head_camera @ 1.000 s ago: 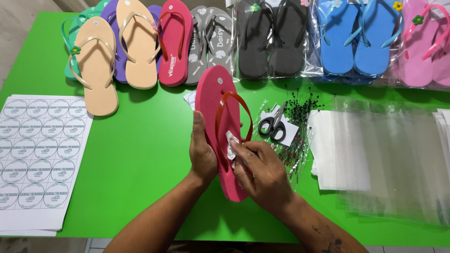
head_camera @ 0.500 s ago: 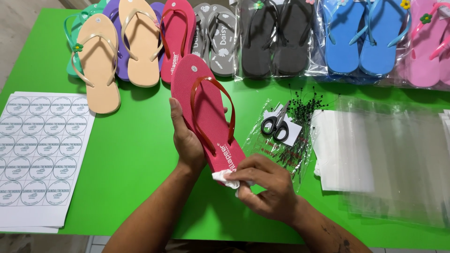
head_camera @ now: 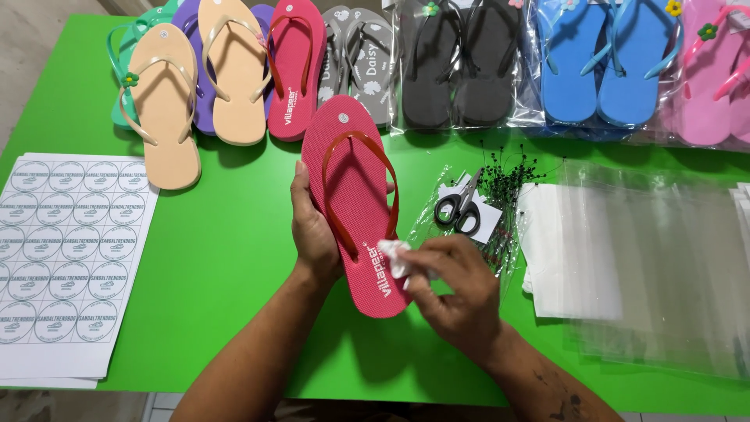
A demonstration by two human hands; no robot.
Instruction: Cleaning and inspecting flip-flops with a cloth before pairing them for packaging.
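My left hand (head_camera: 314, 227) grips a red flip-flop (head_camera: 353, 205) by its left edge and holds it sole-up above the green table (head_camera: 211, 258), toe end away from me. My right hand (head_camera: 457, 293) pinches a small white cloth (head_camera: 395, 257) and presses it on the sandal's heel part, at its right edge. The red strap arches over the middle of the sandal.
A row of flip-flops lies along the far edge: beige (head_camera: 164, 105), another red one (head_camera: 295, 69), grey (head_camera: 361, 62), black (head_camera: 457, 62), blue (head_camera: 601, 59), pink (head_camera: 715, 74). A sheet of round stickers (head_camera: 66, 250) lies left. Scissors (head_camera: 461, 207) and clear bags (head_camera: 648, 266) lie right.
The red sandal has turned from edge-on to flat with its top facing me. My right hand with the cloth slid from the sandal's heel tip to its right side.
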